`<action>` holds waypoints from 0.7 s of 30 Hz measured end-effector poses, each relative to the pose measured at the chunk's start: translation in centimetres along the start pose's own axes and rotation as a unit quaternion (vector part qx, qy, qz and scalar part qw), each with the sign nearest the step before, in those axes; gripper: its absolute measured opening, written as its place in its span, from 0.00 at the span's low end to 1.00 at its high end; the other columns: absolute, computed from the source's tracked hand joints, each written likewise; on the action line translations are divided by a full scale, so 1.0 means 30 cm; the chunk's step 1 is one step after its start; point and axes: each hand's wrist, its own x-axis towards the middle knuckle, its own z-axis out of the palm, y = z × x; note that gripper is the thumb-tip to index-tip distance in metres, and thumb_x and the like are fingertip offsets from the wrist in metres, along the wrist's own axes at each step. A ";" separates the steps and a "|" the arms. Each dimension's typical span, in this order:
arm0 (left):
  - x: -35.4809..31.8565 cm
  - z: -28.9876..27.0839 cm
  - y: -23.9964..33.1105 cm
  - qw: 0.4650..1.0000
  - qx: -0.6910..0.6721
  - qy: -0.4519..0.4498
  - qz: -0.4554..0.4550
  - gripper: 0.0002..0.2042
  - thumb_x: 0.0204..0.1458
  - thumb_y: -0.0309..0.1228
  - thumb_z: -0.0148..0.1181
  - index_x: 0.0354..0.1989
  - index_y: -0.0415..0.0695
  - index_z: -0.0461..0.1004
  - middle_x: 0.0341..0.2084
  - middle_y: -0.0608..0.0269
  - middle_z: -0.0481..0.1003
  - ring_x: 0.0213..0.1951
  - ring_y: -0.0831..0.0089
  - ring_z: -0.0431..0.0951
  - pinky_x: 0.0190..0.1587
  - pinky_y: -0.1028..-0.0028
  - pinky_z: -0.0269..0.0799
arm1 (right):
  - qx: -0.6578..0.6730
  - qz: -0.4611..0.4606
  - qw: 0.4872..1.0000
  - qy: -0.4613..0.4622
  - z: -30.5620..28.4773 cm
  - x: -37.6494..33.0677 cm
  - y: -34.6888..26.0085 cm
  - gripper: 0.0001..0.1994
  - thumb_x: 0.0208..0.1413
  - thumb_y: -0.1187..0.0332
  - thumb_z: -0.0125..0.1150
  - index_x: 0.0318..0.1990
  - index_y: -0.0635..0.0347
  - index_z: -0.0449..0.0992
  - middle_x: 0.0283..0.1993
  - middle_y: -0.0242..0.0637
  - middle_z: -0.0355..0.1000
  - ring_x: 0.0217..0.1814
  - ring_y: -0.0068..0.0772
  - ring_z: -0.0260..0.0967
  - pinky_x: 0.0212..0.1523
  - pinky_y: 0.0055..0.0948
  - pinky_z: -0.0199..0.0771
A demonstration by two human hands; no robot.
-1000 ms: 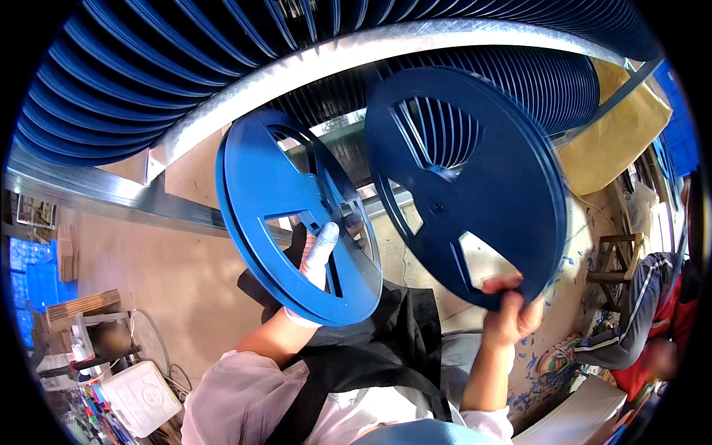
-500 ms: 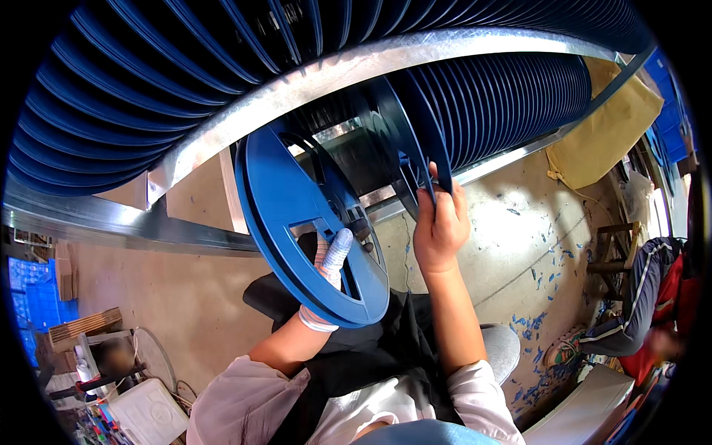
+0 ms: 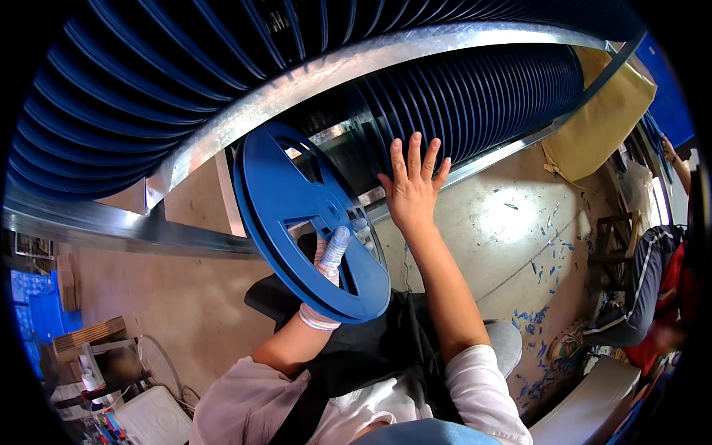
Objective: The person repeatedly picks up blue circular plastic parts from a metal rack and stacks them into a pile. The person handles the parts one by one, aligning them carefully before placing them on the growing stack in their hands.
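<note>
1. Our left hand (image 3: 330, 259), in a white glove, is clenched on a blue plastic reel (image 3: 308, 219), fingers hooked through one of its spoke openings.
2. That reel is held up on edge, tilted, just in front of the metal rail (image 3: 311, 81) of the rack.
3. Our right hand (image 3: 411, 189) is bare and its grip is released: the palm lies flat, fingers spread, against the row of blue reels (image 3: 482, 96) standing edge-on in the rack.
4. Blue chips (image 3: 545, 256) are scattered on the concrete floor (image 3: 489, 237) to our right.
5. Another person (image 3: 645, 274) sits at the right edge.
</note>
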 end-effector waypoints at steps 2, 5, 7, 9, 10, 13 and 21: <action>0.006 -0.003 -0.015 0.999 0.023 -0.011 0.021 0.22 0.53 0.38 0.64 0.55 0.47 0.68 0.45 0.58 0.75 0.45 0.67 0.77 0.46 0.69 0.77 | 0.044 0.014 0.999 -0.015 -0.032 -0.024 0.000 0.42 0.47 0.60 0.67 0.70 0.41 0.52 0.76 0.41 0.37 0.77 0.56 0.24 0.66 0.66 0.30; 0.006 -0.012 -0.018 0.999 0.038 -0.010 0.026 0.23 0.53 0.39 0.64 0.55 0.47 0.67 0.46 0.58 0.75 0.46 0.67 0.76 0.47 0.70 0.76 | 0.152 0.023 0.988 0.024 -0.097 -0.101 0.012 0.42 0.46 0.66 0.68 0.70 0.47 0.53 0.75 0.50 0.35 0.77 0.58 0.28 0.67 0.60 0.35; 0.016 -0.040 -0.027 0.999 0.035 -0.016 0.013 0.24 0.54 0.41 0.62 0.56 0.47 0.66 0.47 0.57 0.74 0.48 0.66 0.75 0.49 0.69 0.75 | 0.194 0.034 0.980 -0.018 -0.165 -0.159 0.017 0.40 0.47 0.68 0.67 0.69 0.51 0.54 0.74 0.52 0.40 0.76 0.56 0.36 0.68 0.52 0.42; 0.011 -0.039 -0.030 0.999 0.012 -0.046 -0.009 0.25 0.54 0.44 0.61 0.57 0.46 0.65 0.49 0.56 0.72 0.50 0.65 0.74 0.50 0.68 0.75 | 0.344 0.126 0.923 -0.119 -0.165 -0.255 0.042 0.37 0.51 0.66 0.65 0.69 0.55 0.53 0.72 0.54 0.44 0.74 0.51 0.43 0.67 0.48 0.48; 0.005 -0.022 -0.028 0.997 -0.009 -0.077 -0.027 0.26 0.54 0.45 0.60 0.58 0.46 0.65 0.50 0.56 0.71 0.51 0.64 0.73 0.51 0.67 0.74 | 0.368 0.202 0.894 -0.155 -0.119 -0.352 0.057 0.33 0.56 0.61 0.59 0.67 0.58 0.55 0.70 0.53 0.49 0.72 0.49 0.48 0.66 0.47 0.51; -0.042 0.018 -0.011 0.985 -0.058 -0.153 -0.049 0.32 0.54 0.50 0.59 0.61 0.42 0.61 0.56 0.52 0.67 0.55 0.60 0.69 0.57 0.63 0.70 | 0.622 0.466 0.556 -0.295 -0.147 -0.432 0.053 0.28 0.64 0.50 0.43 0.64 0.61 0.58 0.64 0.49 0.60 0.65 0.44 0.60 0.62 0.45 0.61; -0.165 -0.010 0.010 0.958 -0.082 -0.242 -0.129 0.55 0.36 0.64 0.67 0.65 0.35 0.52 0.60 0.48 0.63 0.59 0.58 0.68 0.63 0.63 0.64 | 0.883 0.420 0.114 -0.176 -0.427 -0.375 0.013 0.29 0.67 0.46 0.32 0.62 0.60 0.60 0.46 0.38 0.71 0.44 0.36 0.72 0.47 0.39 0.77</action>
